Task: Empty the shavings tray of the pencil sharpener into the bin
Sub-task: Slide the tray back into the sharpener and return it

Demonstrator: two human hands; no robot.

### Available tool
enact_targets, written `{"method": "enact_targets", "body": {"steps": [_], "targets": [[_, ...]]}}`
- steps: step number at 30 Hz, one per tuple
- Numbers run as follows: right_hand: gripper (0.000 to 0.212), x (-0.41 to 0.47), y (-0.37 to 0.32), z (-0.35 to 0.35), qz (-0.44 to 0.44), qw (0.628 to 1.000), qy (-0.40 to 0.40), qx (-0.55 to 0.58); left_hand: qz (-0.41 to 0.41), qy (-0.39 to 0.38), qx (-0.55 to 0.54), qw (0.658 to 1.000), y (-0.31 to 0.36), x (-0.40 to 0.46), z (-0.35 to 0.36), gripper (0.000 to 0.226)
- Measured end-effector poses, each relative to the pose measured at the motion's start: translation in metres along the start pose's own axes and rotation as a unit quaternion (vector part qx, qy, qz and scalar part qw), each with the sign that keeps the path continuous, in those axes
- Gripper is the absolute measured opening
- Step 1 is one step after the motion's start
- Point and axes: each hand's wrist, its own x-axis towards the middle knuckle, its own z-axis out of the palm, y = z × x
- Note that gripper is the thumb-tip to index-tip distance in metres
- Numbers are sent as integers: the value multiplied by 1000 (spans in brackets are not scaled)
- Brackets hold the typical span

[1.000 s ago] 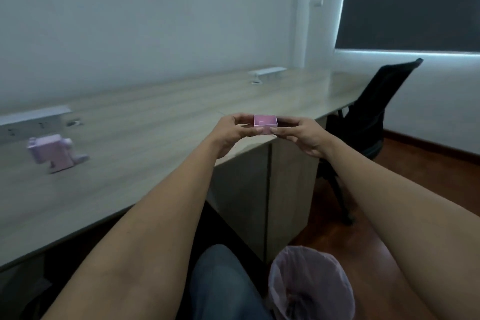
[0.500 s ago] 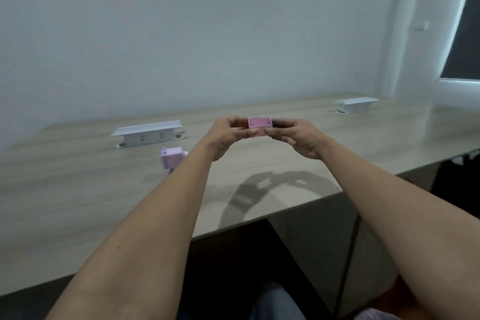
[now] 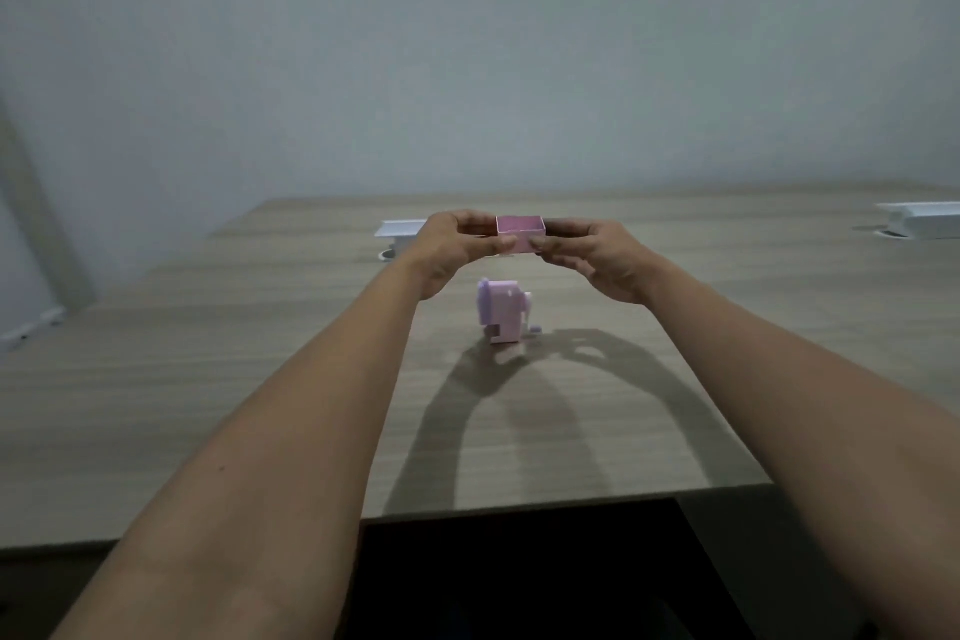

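Note:
A small pink shavings tray [image 3: 521, 233] is held upright in the air between both hands, its open top facing up. My left hand [image 3: 453, 244] pinches its left end and my right hand [image 3: 597, 255] pinches its right end. Below the tray, a pink pencil sharpener [image 3: 503, 311] with a crank stands on the wooden desk [image 3: 260, 379], its tray slot open on the side facing me. The bin is out of view.
A white socket box [image 3: 400, 229] sits on the desk behind my left hand, another white socket box [image 3: 919, 219] at the far right. A pale wall rises behind the desk. The desk's front edge runs below my forearms, with a dark gap under it.
The view has swung left from the bin and chair back over the desk. Both hands carried the tray along and now hold it just above the sharpener.

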Motion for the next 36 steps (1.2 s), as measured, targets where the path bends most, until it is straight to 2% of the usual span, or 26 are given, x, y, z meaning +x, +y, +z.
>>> {"method": "enact_targets", "body": {"steps": [3, 8, 14, 23, 36], "targets": [[41, 15, 13, 13, 10, 1000, -17, -9, -11, 14, 2, 1000, -14, -3, -17, 53], [53, 34, 40, 17, 28, 998, 9, -49, -23, 52, -1, 998, -32, -15, -35, 46], [50, 37, 62, 8, 37, 995, 16, -89, -50, 106, -26, 993, -58, -35, -58, 40], [52, 35, 74, 3, 47, 992, 0, -117, -125, 115, 16, 985, -108, -60, -60, 46], [49, 32, 79, 3, 43, 995, 2, -95, -104, 108, 56, 987, -113, -50, -27, 46]]}}
